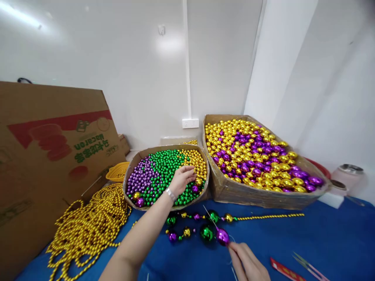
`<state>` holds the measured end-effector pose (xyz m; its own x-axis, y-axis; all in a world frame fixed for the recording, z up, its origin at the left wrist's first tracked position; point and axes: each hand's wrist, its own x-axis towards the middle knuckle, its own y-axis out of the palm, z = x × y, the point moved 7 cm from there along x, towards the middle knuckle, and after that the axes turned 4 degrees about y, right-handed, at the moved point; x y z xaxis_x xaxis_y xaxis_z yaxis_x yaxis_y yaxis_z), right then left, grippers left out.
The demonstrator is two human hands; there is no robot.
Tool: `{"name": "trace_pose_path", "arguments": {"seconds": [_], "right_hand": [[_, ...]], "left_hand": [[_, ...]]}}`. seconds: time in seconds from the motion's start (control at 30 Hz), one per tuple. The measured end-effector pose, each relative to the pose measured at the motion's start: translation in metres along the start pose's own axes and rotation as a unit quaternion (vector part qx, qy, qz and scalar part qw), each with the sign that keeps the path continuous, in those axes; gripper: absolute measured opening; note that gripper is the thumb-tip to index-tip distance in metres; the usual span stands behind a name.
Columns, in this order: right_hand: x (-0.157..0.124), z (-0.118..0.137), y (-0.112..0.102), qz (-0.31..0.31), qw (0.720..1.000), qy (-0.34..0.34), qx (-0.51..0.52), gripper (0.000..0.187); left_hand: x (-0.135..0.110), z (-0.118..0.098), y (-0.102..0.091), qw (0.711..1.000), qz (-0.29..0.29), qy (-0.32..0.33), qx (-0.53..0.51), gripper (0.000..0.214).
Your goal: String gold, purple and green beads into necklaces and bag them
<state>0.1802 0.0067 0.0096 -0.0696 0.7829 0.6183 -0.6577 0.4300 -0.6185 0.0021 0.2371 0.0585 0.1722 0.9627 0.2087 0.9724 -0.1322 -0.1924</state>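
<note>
My left hand [184, 179] reaches over an oval cardboard box [206, 183] of small shiny beads, fingers stretched out above the gold beads [200, 164]. Green beads [168, 164] and purple beads [142, 175] lie in the same box. Lower right, my right hand [249, 261] is closed at the lower end of a thin needle [210, 216], which carries a large purple ball [223, 236]. A thin thread loops beside this ball. Close by on the blue cloth lies a string of mixed beads [186, 232], with a large green ball [206, 233] near the purple one.
A large carton [265, 197] of gold and purple balls stands at right. Gold bead strands [90, 222] are heaped at left, before a tall cardboard box [52, 156] and a yellow basket [113, 173]. Tweezers [310, 267] and a red packet [285, 270] lie front right.
</note>
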Motion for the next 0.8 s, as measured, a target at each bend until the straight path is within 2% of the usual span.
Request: {"name": "trace_pose_path", "arguments": {"seconds": [0.07,0.13,0.2,0.33,0.8], "right_hand": [[0.003,0.002,-0.002,-0.012,1.0,0.01,-0.003,0.026],[0.005,0.006,-0.001,-0.016,1.0,0.012,-0.004,0.025],[0.005,0.009,0.0,-0.01,1.0,0.012,-0.005,0.024],[0.0,0.013,0.002,0.013,1.0,0.015,-0.016,0.025],[-0.01,0.018,0.007,0.018,0.999,-0.011,-0.04,0.027]], "left_hand": [[-0.037,0.004,0.003,0.992,0.011,-0.025,-0.124,0.025],[-0.071,0.01,0.009,0.954,0.018,-0.077,-0.288,0.025],[-0.097,0.016,0.015,0.911,0.018,-0.123,-0.392,0.024],[-0.12,0.018,0.02,0.898,0.01,-0.147,-0.416,0.021],[-0.139,0.022,0.023,0.887,-0.03,-0.173,-0.427,0.018]]}}
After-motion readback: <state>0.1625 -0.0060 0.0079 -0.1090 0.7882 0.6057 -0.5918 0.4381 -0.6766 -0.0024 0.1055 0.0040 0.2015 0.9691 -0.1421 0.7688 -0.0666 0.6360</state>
